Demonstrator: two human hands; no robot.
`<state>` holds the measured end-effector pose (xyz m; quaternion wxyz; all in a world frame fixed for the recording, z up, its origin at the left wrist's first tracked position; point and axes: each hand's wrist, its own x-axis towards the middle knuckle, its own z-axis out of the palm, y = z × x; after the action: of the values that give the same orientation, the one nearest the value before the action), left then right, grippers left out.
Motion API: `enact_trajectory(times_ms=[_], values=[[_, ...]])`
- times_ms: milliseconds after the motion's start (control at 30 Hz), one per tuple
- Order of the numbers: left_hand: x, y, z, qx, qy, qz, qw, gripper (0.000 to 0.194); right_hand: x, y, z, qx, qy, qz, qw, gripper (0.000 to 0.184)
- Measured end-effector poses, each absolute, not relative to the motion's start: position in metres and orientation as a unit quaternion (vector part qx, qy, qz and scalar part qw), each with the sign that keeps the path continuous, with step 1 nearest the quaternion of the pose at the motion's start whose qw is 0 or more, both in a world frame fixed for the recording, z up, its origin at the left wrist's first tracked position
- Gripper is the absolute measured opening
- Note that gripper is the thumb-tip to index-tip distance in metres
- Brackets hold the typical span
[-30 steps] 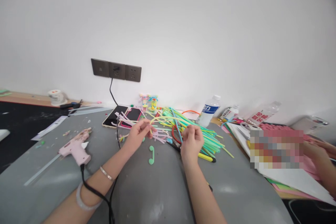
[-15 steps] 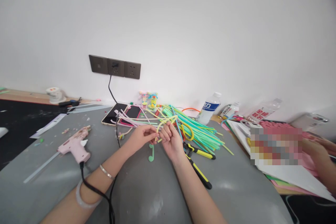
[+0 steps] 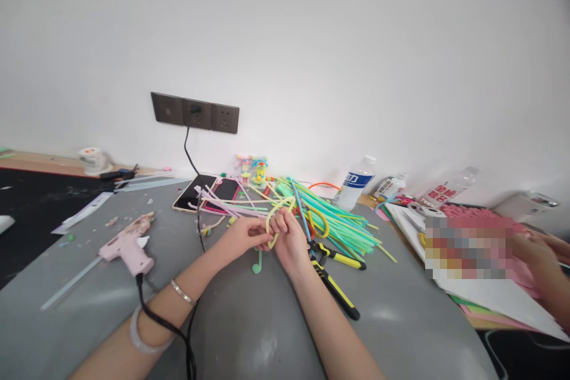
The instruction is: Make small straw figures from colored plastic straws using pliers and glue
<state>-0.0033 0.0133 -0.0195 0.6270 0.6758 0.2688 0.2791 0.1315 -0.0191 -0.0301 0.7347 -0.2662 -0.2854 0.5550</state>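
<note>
Between my two hands is a pale yellow pipe cleaner [image 3: 268, 221], bent into a curved, loop-like shape. My left hand [image 3: 247, 236] pinches its lower left side between thumb and fingertips. My right hand [image 3: 289, 238] is closed around it with curled fingers, which hide part of it. Just below the hands, a small green music-note shape [image 3: 257, 265] lies on the grey table [image 3: 249, 332]. Behind my right hand spreads a bundle of green, teal and yellow pipe cleaners [image 3: 342, 228]. Pliers with yellow and black handles [image 3: 337, 291] lie beside my right wrist.
A pink glue gun [image 3: 129, 249] lies at left, its black cord [image 3: 162, 320] crossing my left forearm. Two phones [image 3: 192, 195], small colourful figures [image 3: 259, 171] and a water bottle [image 3: 354, 184] stand or lie toward the wall. Another person's hand [image 3: 532, 252] is at right by papers [image 3: 494, 309].
The yellow pipe cleaner is bent into a more closed curve, its lower end turned up near my left fingertips. My left hand has shifted slightly right and down, covering more of the green note.
</note>
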Motion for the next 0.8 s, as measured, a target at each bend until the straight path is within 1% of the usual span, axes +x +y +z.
enact_trajectory(times_ms=[167, 333, 500, 700, 800], values=[[-0.003, 0.012, -0.022, 0.663, 0.267, 0.244, 0.656, 0.028, 0.124, -0.020, -0.032, -0.295, -0.309, 0.514, 0.744, 0.027], [-0.002, 0.007, -0.016, 0.642, 0.242, 0.202, 0.699, 0.032, 0.119, -0.024, -0.030, -0.331, -0.355, 0.481, 0.730, 0.025], [-0.002, 0.006, -0.015, 0.630, 0.243, 0.185, 0.714, 0.034, 0.118, -0.028, -0.027, -0.345, -0.387, 0.447, 0.729, 0.025], [-0.002, 0.006, -0.014, 0.626, 0.250, 0.213, 0.707, 0.030, 0.123, -0.029, -0.030, -0.338, -0.414, 0.463, 0.707, 0.025], [-0.002, 0.005, -0.012, 0.630, 0.252, 0.221, 0.700, 0.028, 0.125, -0.029, -0.033, -0.346, -0.391, 0.494, 0.695, 0.026]])
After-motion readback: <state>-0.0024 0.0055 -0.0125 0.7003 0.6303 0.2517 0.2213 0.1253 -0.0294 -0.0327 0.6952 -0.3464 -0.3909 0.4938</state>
